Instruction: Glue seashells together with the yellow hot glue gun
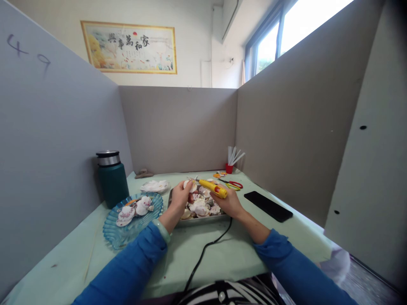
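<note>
My left hand (179, 197) is closed on a pale seashell (190, 185), held above a metal tray (203, 220) full of several shells. My right hand (227, 202) grips a yellow glue gun (213, 188) with a red part near my fingers, its tip pointing left at the shell. The gun's black cord (203, 256) runs down the table toward me. Both hands hover over the tray, close together.
A blue glass plate (133, 226) with a few shells lies left of the tray, a dark green flask (112, 178) behind it. Red-handled scissors (233, 184), a red cup of white sticks (230, 163) and a black phone (267, 206) lie right. Grey partitions enclose the table.
</note>
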`<state>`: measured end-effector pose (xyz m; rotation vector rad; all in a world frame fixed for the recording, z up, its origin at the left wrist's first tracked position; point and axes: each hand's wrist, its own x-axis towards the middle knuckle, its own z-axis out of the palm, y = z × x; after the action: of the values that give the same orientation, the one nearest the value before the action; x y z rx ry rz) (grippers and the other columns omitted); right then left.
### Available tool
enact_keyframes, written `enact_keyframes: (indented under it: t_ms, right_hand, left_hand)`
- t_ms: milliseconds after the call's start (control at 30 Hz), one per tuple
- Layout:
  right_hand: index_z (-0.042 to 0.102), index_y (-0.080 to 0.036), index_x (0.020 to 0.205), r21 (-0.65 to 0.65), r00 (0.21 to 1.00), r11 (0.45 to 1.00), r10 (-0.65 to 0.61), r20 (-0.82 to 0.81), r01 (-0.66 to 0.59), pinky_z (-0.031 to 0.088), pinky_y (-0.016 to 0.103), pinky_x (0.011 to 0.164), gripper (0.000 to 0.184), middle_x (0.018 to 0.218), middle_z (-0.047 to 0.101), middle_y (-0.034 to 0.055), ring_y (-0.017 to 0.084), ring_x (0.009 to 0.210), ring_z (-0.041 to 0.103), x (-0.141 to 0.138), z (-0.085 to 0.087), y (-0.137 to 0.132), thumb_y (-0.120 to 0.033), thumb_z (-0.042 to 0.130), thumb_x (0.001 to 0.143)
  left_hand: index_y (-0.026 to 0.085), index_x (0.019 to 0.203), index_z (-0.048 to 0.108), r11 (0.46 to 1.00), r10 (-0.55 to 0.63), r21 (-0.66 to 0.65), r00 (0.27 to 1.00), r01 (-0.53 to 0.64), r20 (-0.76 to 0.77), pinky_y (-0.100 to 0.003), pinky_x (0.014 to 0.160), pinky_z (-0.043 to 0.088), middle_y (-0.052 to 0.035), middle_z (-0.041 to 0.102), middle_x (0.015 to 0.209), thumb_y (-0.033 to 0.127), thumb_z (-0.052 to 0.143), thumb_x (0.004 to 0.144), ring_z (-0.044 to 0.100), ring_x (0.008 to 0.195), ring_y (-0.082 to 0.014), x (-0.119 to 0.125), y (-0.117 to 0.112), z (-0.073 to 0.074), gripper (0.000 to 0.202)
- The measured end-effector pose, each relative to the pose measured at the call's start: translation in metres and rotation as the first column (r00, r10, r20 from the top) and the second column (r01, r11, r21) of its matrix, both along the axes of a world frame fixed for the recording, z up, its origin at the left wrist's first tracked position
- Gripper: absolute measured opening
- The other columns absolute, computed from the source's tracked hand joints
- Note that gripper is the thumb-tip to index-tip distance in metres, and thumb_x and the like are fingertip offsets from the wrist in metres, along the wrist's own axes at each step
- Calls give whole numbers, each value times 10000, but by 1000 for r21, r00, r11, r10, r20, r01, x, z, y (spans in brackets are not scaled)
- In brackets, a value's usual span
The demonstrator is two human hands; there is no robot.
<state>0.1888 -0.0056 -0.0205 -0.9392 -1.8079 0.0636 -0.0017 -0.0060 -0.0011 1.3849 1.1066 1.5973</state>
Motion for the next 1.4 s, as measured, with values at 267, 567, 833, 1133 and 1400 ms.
enact_keyframes:
  t_ms: [267,567,833,1133,1400]
  right_hand:
    - [559,-198,740,-3,1000,1000,8,-6,-8,391,238,547,198,626,575,-2,146,558,513,1,-2,2,-378,553,822]
    - [543,-204,727,7,1000,1000,19,-17,-19,396,236,531,185,624,576,-1,143,548,500,0,0,0,-360,554,825]
    - [554,-210,743,-1,1000,1000,23,-21,-23,399,237,534,180,625,578,-2,147,551,512,0,0,0,-370,550,826]
    - [545,-211,726,11,1000,1000,23,-21,-23,403,237,535,180,632,579,0,144,557,509,0,0,0,-359,552,827]
    - [545,-206,716,7,1000,1000,18,-9,-18,392,237,520,180,609,570,-4,142,536,497,0,0,0,-353,555,819]
  left_hand:
    - [180,750,527,1000,-15,16,999,16,-42,-185,357,296,35,547,471,545,619,741,424,326,-76,1,0,0,377]
    - [195,686,471,998,-57,22,993,59,-99,-174,358,268,66,458,405,560,618,737,401,320,-70,1,-1,-1,397]
    - [186,743,504,993,-113,-2,986,114,-122,-171,346,277,43,530,444,578,617,735,411,317,-71,2,1,-3,409]
    - [189,704,487,995,-98,-16,990,97,-104,-176,346,270,42,510,420,586,623,731,402,317,-69,2,2,-4,420]
    - [189,701,497,996,-85,-7,993,85,-87,-177,348,271,53,496,429,588,639,717,402,322,-69,1,1,-3,424]
